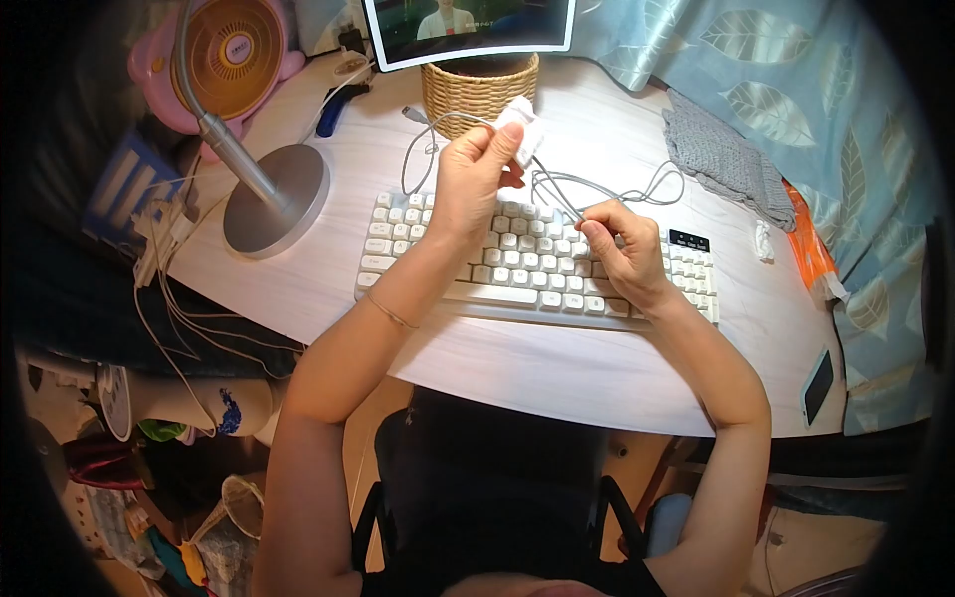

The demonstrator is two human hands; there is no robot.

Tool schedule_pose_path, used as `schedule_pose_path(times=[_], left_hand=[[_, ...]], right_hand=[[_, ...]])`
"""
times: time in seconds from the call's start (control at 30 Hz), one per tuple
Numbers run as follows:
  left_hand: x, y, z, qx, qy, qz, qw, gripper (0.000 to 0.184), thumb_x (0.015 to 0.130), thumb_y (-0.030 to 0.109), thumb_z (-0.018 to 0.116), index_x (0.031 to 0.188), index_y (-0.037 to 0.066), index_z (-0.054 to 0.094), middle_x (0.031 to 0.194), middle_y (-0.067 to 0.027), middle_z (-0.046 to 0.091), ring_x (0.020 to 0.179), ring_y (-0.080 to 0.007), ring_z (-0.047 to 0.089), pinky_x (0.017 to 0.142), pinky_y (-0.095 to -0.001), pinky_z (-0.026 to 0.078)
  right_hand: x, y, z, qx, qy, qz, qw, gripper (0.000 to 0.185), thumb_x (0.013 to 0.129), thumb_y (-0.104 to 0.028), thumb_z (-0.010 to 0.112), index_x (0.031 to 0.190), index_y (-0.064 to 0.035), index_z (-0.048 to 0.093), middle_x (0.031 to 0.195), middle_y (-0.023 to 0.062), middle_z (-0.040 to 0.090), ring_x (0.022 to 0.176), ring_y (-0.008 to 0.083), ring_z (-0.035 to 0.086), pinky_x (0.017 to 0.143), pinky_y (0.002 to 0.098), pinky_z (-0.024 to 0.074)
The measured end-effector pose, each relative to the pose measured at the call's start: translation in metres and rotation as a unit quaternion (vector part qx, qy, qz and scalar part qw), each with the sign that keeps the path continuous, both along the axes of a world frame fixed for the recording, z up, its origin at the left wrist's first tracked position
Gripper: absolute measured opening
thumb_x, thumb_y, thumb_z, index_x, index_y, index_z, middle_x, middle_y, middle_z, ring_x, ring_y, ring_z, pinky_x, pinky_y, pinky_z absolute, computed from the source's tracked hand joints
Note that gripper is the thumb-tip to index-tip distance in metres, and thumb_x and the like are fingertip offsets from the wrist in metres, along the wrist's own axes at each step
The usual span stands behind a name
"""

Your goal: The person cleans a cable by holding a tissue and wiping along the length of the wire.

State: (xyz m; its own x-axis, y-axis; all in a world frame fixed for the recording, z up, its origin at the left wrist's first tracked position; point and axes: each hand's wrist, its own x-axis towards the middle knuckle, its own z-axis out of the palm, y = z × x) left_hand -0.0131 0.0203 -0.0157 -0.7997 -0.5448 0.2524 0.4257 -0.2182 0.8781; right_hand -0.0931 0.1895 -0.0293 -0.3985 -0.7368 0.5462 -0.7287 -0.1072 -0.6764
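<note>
Above the keyboard, my left hand [477, 179] is closed on a crumpled white tissue [521, 129], pinched between thumb and fingers. A grey cable [559, 191] runs into the tissue from one side and out the other; the fold hides how it lies inside. My right hand [627, 254] pinches the same cable lower down, over the right part of the white keyboard [517, 296]. The cable's USB plug [413, 114] hangs or lies near the wicker basket, and more cable loops on the desk behind the keys.
A lamp base [277, 204] and pink fan heater [221, 60] stand left. Behind are a wicker basket [463, 95] and a screen [468, 25]. Right lie a grey knitted cloth [721, 149], an orange bag [808, 239], a crumpled tissue [764, 242] and a phone [818, 388].
</note>
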Motion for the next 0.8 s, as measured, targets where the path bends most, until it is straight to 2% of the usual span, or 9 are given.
schedule_pose_path(times=[0.13, 0.17, 0.23, 0.4, 0.5, 0.63, 0.67, 0.8], left_hand=[[0.002, 0.014, -0.003, -0.112, -0.006, -0.066, 0.991, 0.018, 0.081, 0.019, 0.055, 0.074, 0.002, 0.056, 0.063, 0.0001, 0.053, 0.055, -0.0048, 0.046, 0.050, -0.0174, 0.039], [0.005, 0.022, -0.001, -0.106, -0.029, -0.085, 0.990, 0.023, 0.078, 0.019, 0.058, 0.068, -0.001, 0.056, 0.060, -0.0008, 0.050, 0.052, -0.0051, 0.045, 0.047, -0.0186, 0.038], [0.000, 0.025, -0.013, -0.263, -0.015, -0.102, 0.959, 0.015, 0.080, 0.013, 0.056, 0.078, -0.002, 0.056, 0.070, -0.0003, 0.053, 0.061, -0.0039, 0.049, 0.051, -0.0168, 0.041], [0.002, 0.022, -0.014, -0.218, -0.022, -0.112, 0.969, 0.016, 0.080, 0.014, 0.056, 0.077, -0.001, 0.056, 0.068, 0.0001, 0.052, 0.058, -0.0035, 0.047, 0.049, -0.0159, 0.039], [0.003, 0.015, -0.006, -0.099, -0.003, -0.064, 0.993, 0.017, 0.081, 0.017, 0.055, 0.075, 0.001, 0.056, 0.066, -0.0003, 0.053, 0.055, -0.0043, 0.046, 0.049, -0.0170, 0.039], [0.000, -0.001, -0.003, -0.005, 0.001, 0.027, 1.000, 0.023, 0.080, 0.026, 0.056, 0.075, 0.003, 0.056, 0.067, -0.0008, 0.054, 0.060, -0.0059, 0.049, 0.053, -0.0190, 0.040], [-0.002, 0.001, -0.001, 0.000, 0.012, 0.049, 0.999, 0.027, 0.079, 0.026, 0.058, 0.066, 0.004, 0.052, 0.057, -0.0007, 0.050, 0.052, -0.0065, 0.046, 0.048, -0.0184, 0.039], [-0.001, 0.006, -0.003, -0.047, -0.003, -0.029, 0.998, 0.025, 0.079, 0.024, 0.058, 0.067, 0.002, 0.054, 0.058, -0.0007, 0.051, 0.052, -0.0061, 0.046, 0.048, -0.0185, 0.039]], right_hand=[[0.001, -0.002, -0.001, -0.018, 0.002, -0.011, 1.000, 0.007, 0.079, -0.007, 0.054, 0.075, -0.0008, 0.055, 0.052, 0.0039, 0.050, 0.043, 0.0090, 0.044, 0.041, 0.0228, 0.0347], [0.001, -0.003, -0.003, -0.027, 0.001, -0.013, 1.000, 0.007, 0.079, -0.007, 0.054, 0.075, -0.0007, 0.055, 0.052, 0.0043, 0.050, 0.043, 0.0097, 0.045, 0.041, 0.0232, 0.0350], [-0.004, -0.001, -0.008, -0.008, 0.008, -0.031, 0.999, 0.006, 0.078, -0.006, 0.053, 0.075, -0.0008, 0.055, 0.053, 0.0046, 0.051, 0.043, 0.0108, 0.045, 0.041, 0.0238, 0.0355], [-0.001, -0.001, -0.004, -0.007, 0.007, -0.029, 1.000, 0.006, 0.078, -0.006, 0.053, 0.075, -0.0008, 0.055, 0.054, 0.0049, 0.053, 0.043, 0.0116, 0.046, 0.042, 0.0241, 0.0359], [0.001, -0.004, -0.002, -0.020, -0.004, -0.014, 1.000, 0.008, 0.079, -0.007, 0.054, 0.075, -0.0008, 0.055, 0.054, 0.0045, 0.052, 0.043, 0.0102, 0.046, 0.041, 0.0231, 0.0354], [-0.001, -0.001, -0.003, 0.006, -0.013, -0.012, 1.000, 0.009, 0.079, -0.009, 0.054, 0.075, -0.0008, 0.056, 0.055, 0.0041, 0.052, 0.044, 0.0083, 0.045, 0.041, 0.0218, 0.0347], [-0.001, -0.001, -0.003, 0.010, -0.015, -0.013, 1.000, 0.010, 0.079, -0.009, 0.054, 0.075, -0.0008, 0.056, 0.055, 0.0040, 0.051, 0.044, 0.0079, 0.045, 0.041, 0.0215, 0.0346], [0.002, -0.002, 0.001, -0.007, -0.006, -0.011, 1.000, 0.008, 0.078, -0.007, 0.054, 0.074, -0.0006, 0.055, 0.053, 0.0040, 0.051, 0.043, 0.0086, 0.045, 0.041, 0.0226, 0.0350]])
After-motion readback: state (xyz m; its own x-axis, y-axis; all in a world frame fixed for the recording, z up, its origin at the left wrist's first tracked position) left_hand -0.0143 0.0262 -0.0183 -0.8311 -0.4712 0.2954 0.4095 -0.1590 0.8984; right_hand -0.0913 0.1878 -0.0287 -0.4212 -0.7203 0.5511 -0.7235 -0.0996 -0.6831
